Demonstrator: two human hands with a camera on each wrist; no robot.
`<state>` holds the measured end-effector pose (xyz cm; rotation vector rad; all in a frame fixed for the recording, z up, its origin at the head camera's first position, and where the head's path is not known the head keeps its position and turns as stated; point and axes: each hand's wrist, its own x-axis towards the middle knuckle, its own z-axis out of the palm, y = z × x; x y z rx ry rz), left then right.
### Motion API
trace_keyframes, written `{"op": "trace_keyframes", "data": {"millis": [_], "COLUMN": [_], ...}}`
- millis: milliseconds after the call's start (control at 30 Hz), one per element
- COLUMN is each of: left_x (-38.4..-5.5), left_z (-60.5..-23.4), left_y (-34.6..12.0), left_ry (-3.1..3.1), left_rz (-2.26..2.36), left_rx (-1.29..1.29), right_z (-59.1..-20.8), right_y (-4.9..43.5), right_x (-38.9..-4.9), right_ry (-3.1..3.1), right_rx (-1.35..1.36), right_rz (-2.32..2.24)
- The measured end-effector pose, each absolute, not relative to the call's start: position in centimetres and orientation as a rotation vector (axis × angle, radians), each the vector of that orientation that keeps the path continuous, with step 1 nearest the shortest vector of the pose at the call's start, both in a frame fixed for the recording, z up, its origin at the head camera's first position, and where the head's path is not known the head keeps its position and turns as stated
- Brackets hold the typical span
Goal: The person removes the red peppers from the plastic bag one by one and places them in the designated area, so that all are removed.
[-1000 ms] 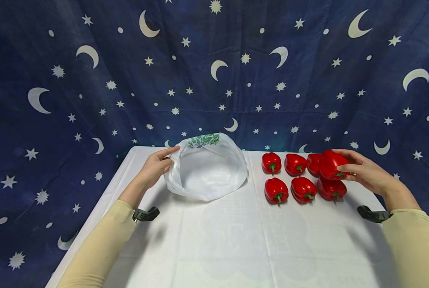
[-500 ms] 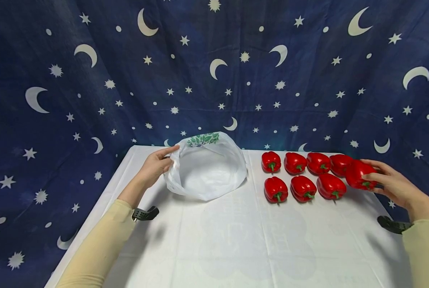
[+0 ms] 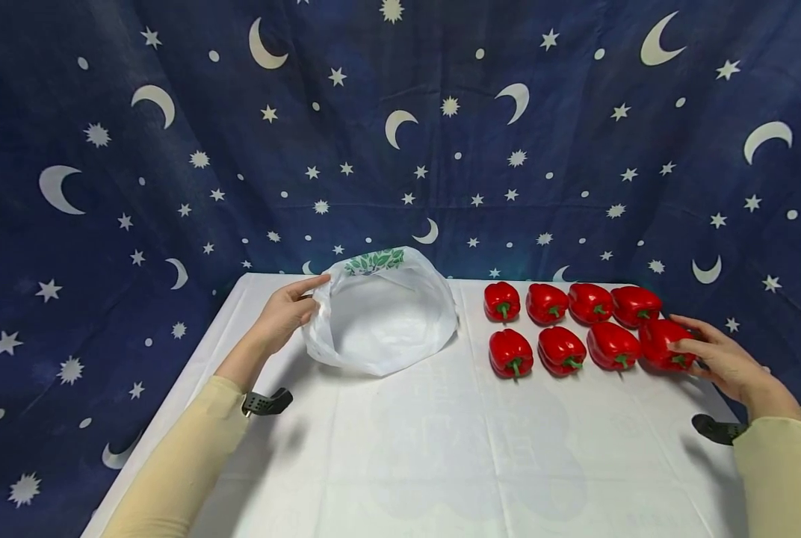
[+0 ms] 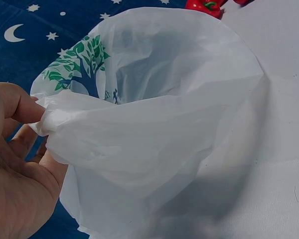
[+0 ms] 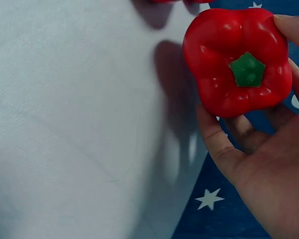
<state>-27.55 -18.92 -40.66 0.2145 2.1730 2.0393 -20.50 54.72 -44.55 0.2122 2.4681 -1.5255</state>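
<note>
My left hand (image 3: 276, 321) pinches the gathered left rim of a white plastic bag (image 3: 320, 340), which stands with its mouth wide open. A green leafy tree print (image 4: 79, 59) shows on the bag's far side in the left wrist view. My right hand (image 3: 733, 366) holds a red bell pepper (image 3: 659, 340) between thumb and fingers at the right end of the front row. In the right wrist view, the green stem (image 5: 248, 70) of this pepper faces the camera, and a shadow falls on the cloth beside it.
Several more red bell peppers (image 3: 562, 350) lie in two rows right of the bag, stems mostly toward me. A white cloth (image 3: 427, 448) covers the table. Behind it hangs a dark blue curtain (image 3: 373, 90) with moons and stars.
My right hand has carried the bell pepper rightward from above the others, then lowered it to the front row's right end. My left hand keeps its pinch on the bag.
</note>
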Motion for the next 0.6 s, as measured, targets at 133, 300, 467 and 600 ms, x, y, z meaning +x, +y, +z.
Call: {"op": "trace_keyframes", "data": {"millis": [133,300,467,600], "left_x": [-27.45,-27.48,-27.47,-27.42], "left_z": [-40.63,-40.77,-40.83,-40.86], "left_y": [-18.98,-18.95,-19.01,-19.08], "left_ry": [2.172,2.152,2.149,2.169], "left_rz": [2.043,2.05,2.047,2.041], "left_rx": [0.218,0.214,0.216,0.221], "right_z": [-44.96,-45.3,-45.6,-45.69], "right_y": [54.47,54.06,54.1,54.37], "right_x": [-20.46,-20.55,-20.71,-20.67], "right_ry": [2.46,2.475,2.477,2.453], "right_rx": [0.224,0.256,0.281,0.3], "right_rz": [-1.58,-1.605,-1.591,-1.596]}}
